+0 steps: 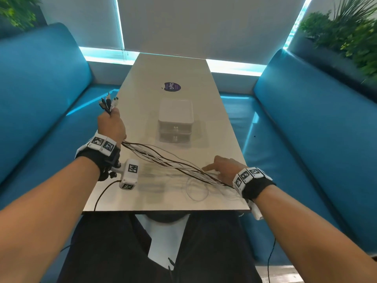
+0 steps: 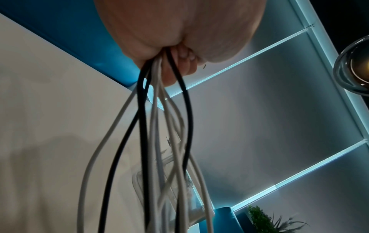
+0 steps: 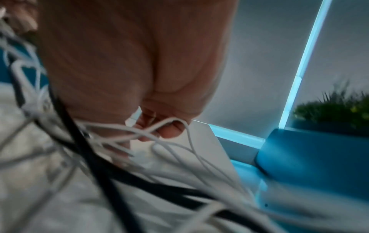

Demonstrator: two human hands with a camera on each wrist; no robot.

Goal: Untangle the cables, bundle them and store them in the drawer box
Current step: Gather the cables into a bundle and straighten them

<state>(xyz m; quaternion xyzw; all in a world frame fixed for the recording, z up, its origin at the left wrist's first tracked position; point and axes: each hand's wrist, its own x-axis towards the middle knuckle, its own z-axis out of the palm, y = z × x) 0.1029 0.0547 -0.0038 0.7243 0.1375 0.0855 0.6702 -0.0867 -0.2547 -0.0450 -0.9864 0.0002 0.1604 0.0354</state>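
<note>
Several black and white cables (image 1: 163, 158) stretch across the table (image 1: 183, 68) between my two hands. My left hand (image 1: 111, 124) is raised at the table's left edge and grips one end of the bunch, with the connectors (image 1: 108, 103) sticking up out of the fist. The left wrist view shows the cables (image 2: 142, 126) hanging from the left hand (image 2: 179, 31). My right hand (image 1: 224, 169) lies low near the front right of the table, its fingers curled round white cables (image 3: 175, 120), index finger pointing left. The white two-drawer box (image 1: 175, 121) stands mid-table with both drawers shut.
A loose white cable loop (image 1: 195, 190) lies on the table in front of my right hand. A purple sticker (image 1: 172, 86) sits beyond the box. Blue sofas (image 1: 40, 99) flank the table on both sides, with plants (image 1: 346, 33) behind them.
</note>
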